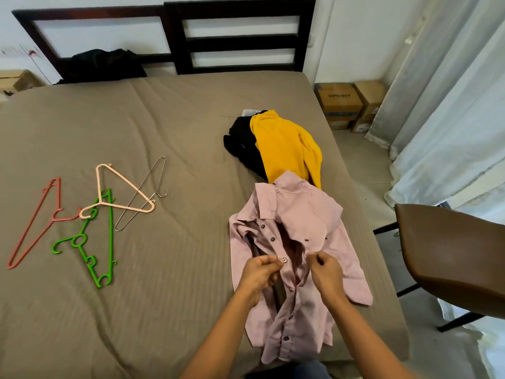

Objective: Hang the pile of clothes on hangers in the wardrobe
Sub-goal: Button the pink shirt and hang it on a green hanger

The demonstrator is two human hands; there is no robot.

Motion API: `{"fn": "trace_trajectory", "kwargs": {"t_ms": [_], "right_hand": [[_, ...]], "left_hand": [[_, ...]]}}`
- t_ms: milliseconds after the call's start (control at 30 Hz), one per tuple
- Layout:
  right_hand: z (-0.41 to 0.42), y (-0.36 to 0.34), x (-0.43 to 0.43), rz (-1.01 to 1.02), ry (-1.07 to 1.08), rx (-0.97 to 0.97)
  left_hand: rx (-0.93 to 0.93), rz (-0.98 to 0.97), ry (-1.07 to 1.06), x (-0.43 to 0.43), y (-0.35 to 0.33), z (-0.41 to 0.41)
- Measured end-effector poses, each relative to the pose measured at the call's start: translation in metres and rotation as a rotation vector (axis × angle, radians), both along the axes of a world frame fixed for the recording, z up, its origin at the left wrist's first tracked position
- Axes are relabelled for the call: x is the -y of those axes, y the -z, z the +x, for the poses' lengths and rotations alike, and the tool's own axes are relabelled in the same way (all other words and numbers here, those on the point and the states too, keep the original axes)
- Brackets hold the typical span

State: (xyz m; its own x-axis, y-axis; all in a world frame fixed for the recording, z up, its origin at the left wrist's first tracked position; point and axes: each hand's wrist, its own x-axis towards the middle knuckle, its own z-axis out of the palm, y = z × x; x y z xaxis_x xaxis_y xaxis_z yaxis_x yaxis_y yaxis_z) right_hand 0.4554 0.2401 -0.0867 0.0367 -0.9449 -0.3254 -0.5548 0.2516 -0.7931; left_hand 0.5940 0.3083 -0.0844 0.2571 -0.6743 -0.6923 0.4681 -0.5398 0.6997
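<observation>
Pink shirt (297, 258) lies on the near right of the bed (164, 132); my left hand (259, 272) pinches its button placket, my right hand (326, 272) pinches the opposite edge.

The left hand (259, 274) pinches a button (284, 260) and the right hand (325, 272) the facing edge of the pink shirt (306, 214) on the bed (164, 119) — yellow garment (284, 149) and black garment (243, 143) piled at its 12 o'clock, hangers (99, 198) scattered well apart at 9 o'clock.
</observation>
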Motion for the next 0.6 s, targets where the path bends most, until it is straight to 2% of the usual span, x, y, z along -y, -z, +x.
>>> {"fn": "trace_trajectory", "kwargs": {"t_ms": [100,167,367,600], "right_hand": [[0.009,-0.006,-0.005,0.078,-0.102,0.260],[0.011,-0.008,-0.008,0.114,-0.183,0.339],[0.006,-0.011,-0.006,0.167,-0.244,0.384],[0.002,-0.019,-0.005,0.066,-0.274,0.284]], "left_hand": [[0.073,-0.030,0.037,0.001,-0.006,-0.002],[0.113,-0.041,0.040,0.003,-0.009,-0.003],[0.124,-0.038,0.007,0.003,-0.013,-0.003],[0.349,-0.091,0.093,0.005,-0.016,-0.004]]}}
